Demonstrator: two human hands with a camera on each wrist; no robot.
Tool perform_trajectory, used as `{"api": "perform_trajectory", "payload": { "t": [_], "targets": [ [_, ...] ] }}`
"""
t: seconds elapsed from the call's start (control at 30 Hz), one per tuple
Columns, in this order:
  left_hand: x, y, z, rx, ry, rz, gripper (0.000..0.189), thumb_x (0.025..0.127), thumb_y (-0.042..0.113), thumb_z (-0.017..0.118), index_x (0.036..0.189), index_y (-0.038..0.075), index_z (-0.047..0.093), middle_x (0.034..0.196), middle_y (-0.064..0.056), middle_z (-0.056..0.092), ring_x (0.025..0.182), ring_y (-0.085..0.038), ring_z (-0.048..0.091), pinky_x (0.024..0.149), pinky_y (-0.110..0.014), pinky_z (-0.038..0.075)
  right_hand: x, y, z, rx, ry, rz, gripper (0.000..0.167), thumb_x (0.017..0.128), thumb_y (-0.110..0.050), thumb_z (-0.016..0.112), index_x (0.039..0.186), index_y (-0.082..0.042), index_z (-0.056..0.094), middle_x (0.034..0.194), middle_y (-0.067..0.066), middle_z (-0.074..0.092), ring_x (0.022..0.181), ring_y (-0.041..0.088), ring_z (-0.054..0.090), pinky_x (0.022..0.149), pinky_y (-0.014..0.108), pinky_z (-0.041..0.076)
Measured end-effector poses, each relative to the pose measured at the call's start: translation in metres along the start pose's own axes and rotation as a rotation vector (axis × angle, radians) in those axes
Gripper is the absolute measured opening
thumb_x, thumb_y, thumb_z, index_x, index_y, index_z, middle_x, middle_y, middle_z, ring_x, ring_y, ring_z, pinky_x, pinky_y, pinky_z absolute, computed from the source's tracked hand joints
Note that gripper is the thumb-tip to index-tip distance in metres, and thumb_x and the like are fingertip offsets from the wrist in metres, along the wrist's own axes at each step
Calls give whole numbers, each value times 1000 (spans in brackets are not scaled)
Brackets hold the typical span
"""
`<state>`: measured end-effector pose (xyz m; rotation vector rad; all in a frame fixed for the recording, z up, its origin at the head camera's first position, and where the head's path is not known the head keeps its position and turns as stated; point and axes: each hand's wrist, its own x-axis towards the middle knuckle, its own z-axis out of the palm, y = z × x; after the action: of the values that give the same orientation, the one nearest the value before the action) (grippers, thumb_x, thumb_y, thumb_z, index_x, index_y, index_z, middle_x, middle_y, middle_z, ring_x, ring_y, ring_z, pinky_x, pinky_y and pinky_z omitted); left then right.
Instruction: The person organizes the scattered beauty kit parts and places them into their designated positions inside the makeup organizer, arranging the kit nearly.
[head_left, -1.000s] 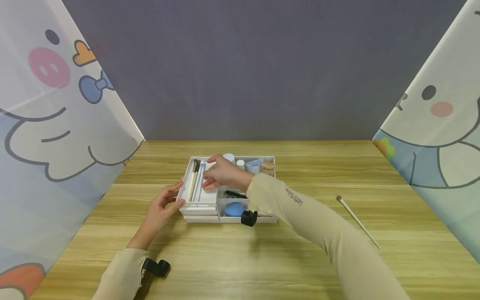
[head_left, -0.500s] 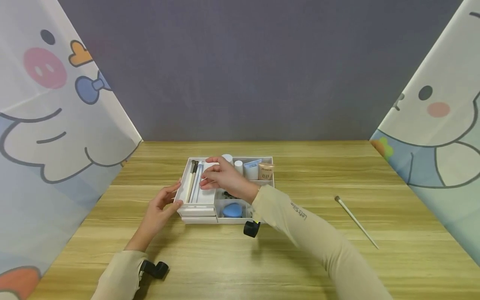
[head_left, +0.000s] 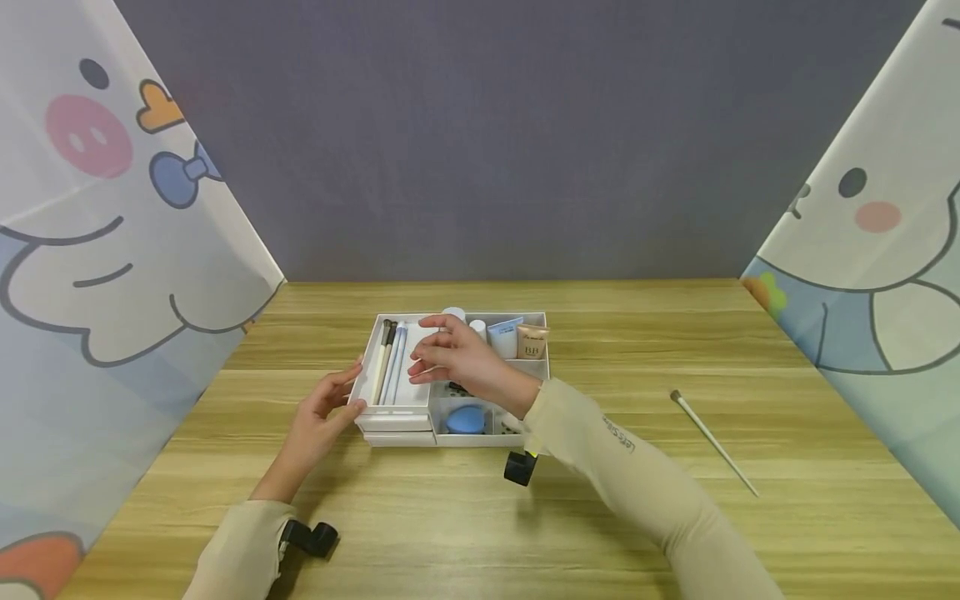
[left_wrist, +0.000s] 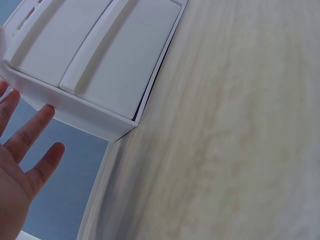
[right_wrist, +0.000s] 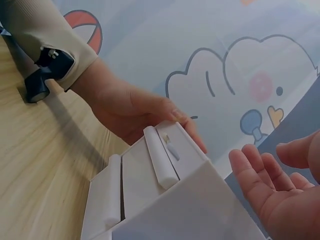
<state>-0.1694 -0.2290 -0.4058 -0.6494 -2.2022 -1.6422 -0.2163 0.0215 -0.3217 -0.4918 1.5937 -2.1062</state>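
A white makeup organizer with front drawers stands on the table. In its upper left tray lie makeup brushes with dark bristles and pale handles, beside slim light-blue sticks. My left hand touches the organizer's left side, thumb at the front corner; in the left wrist view its fingers are straight and spread. Over the tray's right part hovers my right hand, empty, its fingers loosely bent. It hides part of the middle compartments. Farther right, another brush lies on the wooden table.
The organizer's right compartments hold a blue makeup sponge, a light-blue tube, a tan BB tube and a white-capped bottle. A grey wall rises behind the table, with cartoon-printed panels at the sides.
My right hand has drawn back to the right, away from the brushes and slim sticks, its fingers a little looser. The left hand stays at the organizer's side.
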Motion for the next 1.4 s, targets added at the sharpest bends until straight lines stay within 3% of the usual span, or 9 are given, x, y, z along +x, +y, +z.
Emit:
{"api": "perform_trajectory", "payload": {
  "t": [0.23, 0.57, 0.8, 1.17, 1.4],
  "targets": [
    [0, 1, 0, 4, -3, -3, 44, 88, -17, 60, 130, -13, 52, 143, 9, 50, 109, 3, 59, 88, -14, 48, -15, -2, -9, 6, -15, -44, 44, 100, 10, 46, 141, 4, 31, 98, 9, 59, 79, 19, 67, 83, 45, 57],
    [1, -2, -1, 4, -13, -6, 44, 88, -17, 60, 130, -14, 51, 141, 20, 49, 110, 4, 58, 89, -13, 47, -34, -3, -27, -60, -36, -35, 48, 101, 6, 47, 146, 6, 27, 109, 17, 59, 85, 19, 67, 87, 47, 56],
    [1, -2, -1, 21, -11, -28, 43, 89, -14, 61, 131, -13, 52, 142, 18, 48, 111, 5, 57, 90, -13, 47, -48, -1, -43, -70, -9, -34, 49, 100, 8, 48, 144, 8, 27, 104, 12, 59, 84, 18, 67, 85, 45, 57],
    [0, -3, -1, 18, -7, -8, 43, 88, -16, 61, 130, -13, 52, 142, 16, 49, 111, 5, 57, 91, -13, 46, -72, 6, -71, -113, -16, -39, 47, 100, 8, 45, 141, 15, 22, 100, 10, 58, 83, 18, 65, 79, 40, 59],
    [0, -2, -1, 17, -9, -7, 43, 88, -16, 61, 130, -13, 52, 144, 8, 49, 111, 4, 58, 91, -13, 46, -88, 10, -90, -131, 2, -3, 49, 100, 7, 47, 142, 14, 22, 100, 9, 59, 83, 17, 66, 78, 37, 59]
  ]
}}
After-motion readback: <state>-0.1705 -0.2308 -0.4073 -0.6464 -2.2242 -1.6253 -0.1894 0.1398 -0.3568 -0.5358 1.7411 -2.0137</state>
